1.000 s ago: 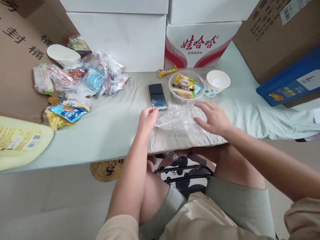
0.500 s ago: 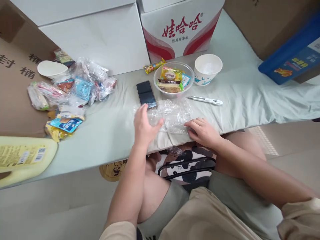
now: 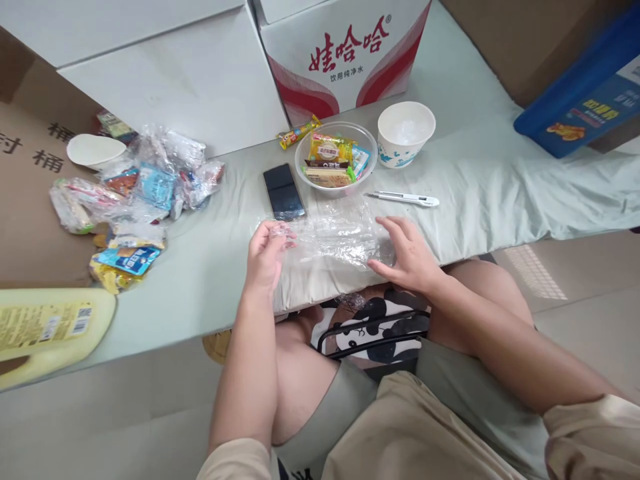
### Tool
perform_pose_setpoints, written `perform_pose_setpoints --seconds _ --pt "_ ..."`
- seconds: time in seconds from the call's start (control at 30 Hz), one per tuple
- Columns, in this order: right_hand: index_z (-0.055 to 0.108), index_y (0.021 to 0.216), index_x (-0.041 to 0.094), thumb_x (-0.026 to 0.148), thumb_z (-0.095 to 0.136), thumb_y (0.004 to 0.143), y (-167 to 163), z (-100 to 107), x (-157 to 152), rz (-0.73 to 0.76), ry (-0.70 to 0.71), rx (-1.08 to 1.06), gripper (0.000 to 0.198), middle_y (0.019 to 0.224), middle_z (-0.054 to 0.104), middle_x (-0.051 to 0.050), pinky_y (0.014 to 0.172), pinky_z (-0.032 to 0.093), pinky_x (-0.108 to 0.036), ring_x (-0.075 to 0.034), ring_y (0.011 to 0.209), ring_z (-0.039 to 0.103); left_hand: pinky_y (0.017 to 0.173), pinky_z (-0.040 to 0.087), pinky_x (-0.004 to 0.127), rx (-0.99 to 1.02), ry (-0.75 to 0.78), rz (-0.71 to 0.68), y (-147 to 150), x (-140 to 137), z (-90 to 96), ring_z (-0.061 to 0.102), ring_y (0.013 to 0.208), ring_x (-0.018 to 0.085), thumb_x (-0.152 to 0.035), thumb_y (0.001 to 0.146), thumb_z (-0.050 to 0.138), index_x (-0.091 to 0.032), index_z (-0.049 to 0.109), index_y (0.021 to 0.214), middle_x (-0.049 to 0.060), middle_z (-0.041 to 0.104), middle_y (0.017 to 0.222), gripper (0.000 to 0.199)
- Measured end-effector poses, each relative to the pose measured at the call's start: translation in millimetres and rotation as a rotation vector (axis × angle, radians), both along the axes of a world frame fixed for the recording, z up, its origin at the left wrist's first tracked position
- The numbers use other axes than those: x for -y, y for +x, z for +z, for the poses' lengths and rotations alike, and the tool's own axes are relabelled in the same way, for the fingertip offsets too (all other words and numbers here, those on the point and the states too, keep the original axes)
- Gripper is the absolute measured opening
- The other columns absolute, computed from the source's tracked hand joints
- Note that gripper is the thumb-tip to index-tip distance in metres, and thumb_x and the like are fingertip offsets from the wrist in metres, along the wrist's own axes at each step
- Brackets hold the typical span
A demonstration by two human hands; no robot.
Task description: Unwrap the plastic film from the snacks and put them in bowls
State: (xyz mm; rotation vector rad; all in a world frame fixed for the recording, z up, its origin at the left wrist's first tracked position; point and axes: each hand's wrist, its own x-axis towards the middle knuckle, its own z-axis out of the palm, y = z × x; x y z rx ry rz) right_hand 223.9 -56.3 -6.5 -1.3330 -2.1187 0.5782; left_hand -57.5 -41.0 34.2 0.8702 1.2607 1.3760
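Note:
A crinkled sheet of clear plastic wrap (image 3: 335, 237) lies spread on the table's front edge between my hands. My left hand (image 3: 267, 253) pinches its left end, bunched between thumb and fingers. At the right end, my right hand (image 3: 407, 253) is open, thumb and fingers apart, close to the wrap. Just behind the wrap stands a clear round plastic bowl (image 3: 373, 163) with several packaged snacks (image 3: 330, 150) in it. A phone (image 3: 283, 191) lies left of the bowl, and a white utility knife (image 3: 406, 199) lies to its right.
A paper cup (image 3: 403, 150) stands right of the bowl. Wrapped snacks (image 3: 157, 183) are heaped at the left, near a pale yellow jug (image 3: 95, 327). A white and red carton (image 3: 345, 87) stands behind, a blue container (image 3: 560, 107) at the right. A snack stick (image 3: 299, 133) lies by the bowl.
My left hand has moved left and closed on the wrap's left end. My right hand has opened and its fingers have spread. The wrap now stretches further out. The camera view has shifted slightly.

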Motion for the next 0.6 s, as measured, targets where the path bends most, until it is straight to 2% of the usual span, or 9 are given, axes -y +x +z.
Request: perform_pose_setpoints --seconds 0.1,0.17,0.23,0.27,0.33,0.4,0.47,0.53,0.6 --pt "0.037 0.151 0.022 0.057 0.07 0.082 -1.0 -0.4 -2.1 0.022 -0.113 -0.167 0.085 0.133 0.061 -0.018 0.112 0.039 -0.063 -0.038 0.131 0.053 0.059 0.051 0.024 0.126 -0.037 0.019 -5.1 2.2 4.9 0.064 0.061 0.014 -0.024 0.061 0.068 -0.023 0.045 0.072 0.0 0.067 0.073 0.025" --pt "0.038 0.148 0.024 0.051 0.07 0.085 -2.3 -3.0 -3.1 0.054 -0.201 -0.358 0.076 0.108 0.068 -0.01 0.112 0.041 -0.059 -0.033 0.122 0.06 0.059 0.052 0.024 0.168 -0.034 0.067 -8.4 1.4 3.4 0.063 0.058 0.014 -0.026 0.062 0.066 -0.024 0.04 0.074 -0.002 0.066 0.067 0.028" --pt "0.042 0.141 0.028 0.045 0.066 0.09 -2.1 -6.7 -4.7 0.014 -0.239 -0.582 0.059 0.089 0.064 -0.003 0.109 0.047 -0.053 -0.027 0.11 0.066 0.059 0.052 0.023 0.192 -0.017 0.119 -11.9 -0.6 -0.8 0.062 0.056 0.013 -0.028 0.064 0.065 -0.024 0.037 0.077 -0.003 0.065 0.065 0.032" --pt "0.043 0.137 0.031 0.044 0.064 0.092 -1.1 -8.7 -6.0 -0.032 -0.236 -0.682 0.051 0.087 0.062 -0.001 0.107 0.049 -0.05 -0.025 0.105 0.067 0.058 0.052 0.023 0.191 -0.008 0.138 -13.4 -1.8 -3.2 0.062 0.055 0.013 -0.029 0.065 0.066 -0.024 0.036 0.078 -0.003 0.065 0.065 0.033" --pt "0.043 0.134 0.035 0.046 0.061 0.094 1.7 -12.2 -8.9 -0.113 -0.229 -0.82 0.045 0.1 0.063 -0.002 0.104 0.053 -0.047 -0.021 0.102 0.068 0.055 0.051 0.021 0.168 0.008 0.159 -15.0 -3.7 -7.0 0.062 0.054 0.012 -0.031 0.066 0.067 -0.024 0.036 0.079 -0.004 0.066 0.064 0.034" --pt "0.039 0.139 0.037 0.05 0.067 0.09 3.3 -14.5 -11.1 -0.109 -0.252 -0.847 0.058 0.12 0.063 -0.005 0.105 0.053 -0.046 -0.022 0.112 0.067 0.053 0.049 0.02 0.146 0.012 0.151 -14.3 -4.9 -8.5 0.062 0.052 0.012 -0.032 0.065 0.069 -0.024 0.037 0.078 -0.004 0.066 0.062 0.035" --pt "0.032 0.145 0.036 0.05 0.074 0.083 0.9 -14.7 -11.6 -0.031 -0.303 -0.775 0.076 0.126 0.063 -0.007 0.109 0.05 -0.048 -0.025 0.122 0.064 0.053 0.05 0.021 0.149 0.003 0.119 -12.1 -5.4 -8.4 0.062 0.052 0.012 -0.034 0.065 0.071 -0.024 0.036 0.078 -0.005 0.067 0.061 0.038" --pt "0.034 0.145 0.032 0.046 0.073 0.084 -5.4 -12.6 -11.0 0.021 -0.329 -0.686 0.074 0.11 0.068 -0.006 0.111 0.047 -0.049 -0.026 0.123 0.064 0.054 0.052 0.023 0.135 -0.008 0.084 -10.8 -5.6 -8.6 0.064 0.054 0.013 -0.038 0.066 0.072 -0.025 0.035 0.079 -0.004 0.067 0.063 0.041" --pt "0.043 0.137 0.029 0.041 0.065 0.09 -12.7 -8.8 -11.0 -0.003 -0.315 -0.658 0.054 0.092 0.066 -0.002 0.107 0.05 -0.046 -0.024 0.113 0.068 0.053 0.051 0.023 0.023 -0.014 0.077 -12.2 -5.1 -10.5 0.064 0.054 0.013 -0.043 0.069 0.072 -0.025 0.036 0.082 -0.005 0.067 0.064 0.043"
